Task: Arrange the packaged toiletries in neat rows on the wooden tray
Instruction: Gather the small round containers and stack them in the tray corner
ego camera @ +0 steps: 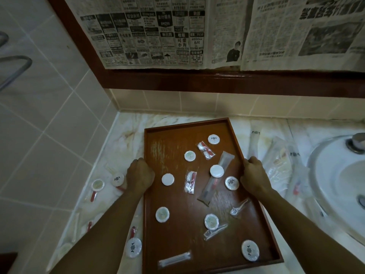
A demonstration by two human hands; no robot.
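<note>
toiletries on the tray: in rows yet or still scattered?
Scattered. The round packets and long sachets lie at mixed angles across the wooden tray, no lines. The left hand and right hand grip its side rims.

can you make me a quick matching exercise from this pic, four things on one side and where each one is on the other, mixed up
Things:
1. left hand
2. right hand
3. sink
4. newspaper

Places:
A. on the wall above the counter
B. gripping the left rim of the wooden tray
C. set into the counter right of the tray
D. gripping the tray's right rim

Pairs: 1-B, 2-D, 3-C, 4-A
</note>
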